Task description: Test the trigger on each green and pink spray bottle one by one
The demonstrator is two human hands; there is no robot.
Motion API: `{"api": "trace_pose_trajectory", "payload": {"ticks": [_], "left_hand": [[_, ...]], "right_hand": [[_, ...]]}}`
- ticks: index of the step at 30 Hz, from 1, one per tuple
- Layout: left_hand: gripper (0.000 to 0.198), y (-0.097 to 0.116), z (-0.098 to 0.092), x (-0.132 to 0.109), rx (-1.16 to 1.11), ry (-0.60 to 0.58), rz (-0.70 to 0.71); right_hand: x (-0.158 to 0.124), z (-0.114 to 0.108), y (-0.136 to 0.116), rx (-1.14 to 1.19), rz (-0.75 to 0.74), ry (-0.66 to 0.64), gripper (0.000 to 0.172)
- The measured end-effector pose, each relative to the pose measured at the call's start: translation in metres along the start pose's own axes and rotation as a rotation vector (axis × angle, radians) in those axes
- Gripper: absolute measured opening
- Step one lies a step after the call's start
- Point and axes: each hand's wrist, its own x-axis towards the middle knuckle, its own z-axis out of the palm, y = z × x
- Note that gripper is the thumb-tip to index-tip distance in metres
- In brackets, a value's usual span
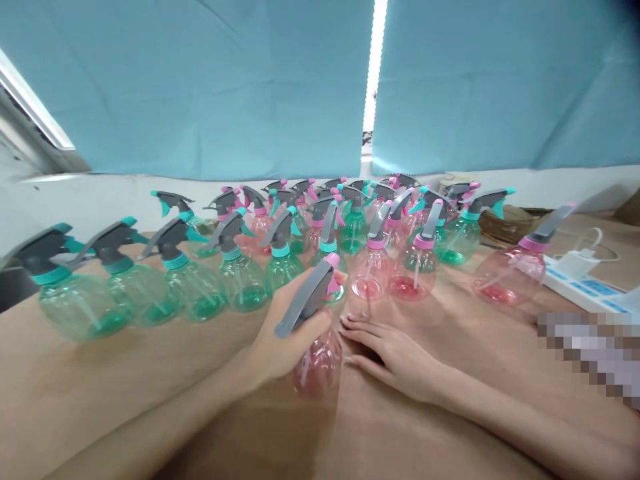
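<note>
My left hand (285,327) is wrapped round the neck and trigger of a clear pink spray bottle (320,367) with a grey head and pink nozzle. The bottle is upright in front of me, its nozzle facing away. Just to its right, my right hand (395,347) lies low over the tabletop with fingers stretched out, holding nothing. Beyond my hands stand two pink spray bottles (413,273) side by side. A row of green spray bottles (200,287) runs off to the left, with teal collars and grey heads.
More pink and green spray bottles (354,227) crowd the back of the brown table (425,433). One pink spray bottle (515,270) stands apart at right, beside a white power strip (585,283) with a plugged-in charger. A blue curtain (225,87) hangs behind. A patch at far right is pixelated.
</note>
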Motion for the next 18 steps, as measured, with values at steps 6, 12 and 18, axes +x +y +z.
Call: {"api": "trace_pose_trajectory", "payload": {"ticks": [6, 12, 18], "left_hand": [[0.034, -0.0012, 0.0003, -0.001, 0.0, -0.015, -0.007], [0.037, -0.0011, -0.0004, 0.0006, -0.042, -0.058, -0.041], [0.032, 0.0003, -0.0002, 0.0017, -0.075, -0.056, -0.042]], "right_hand": [[0.0002, 0.0006, 0.0007, -0.024, 0.0, -0.012, 0.045], [-0.0003, 0.0003, -0.0004, -0.046, -0.002, 0.033, 0.042], [-0.0011, 0.0008, 0.0007, -0.079, 0.012, 0.088, 0.041]]}}
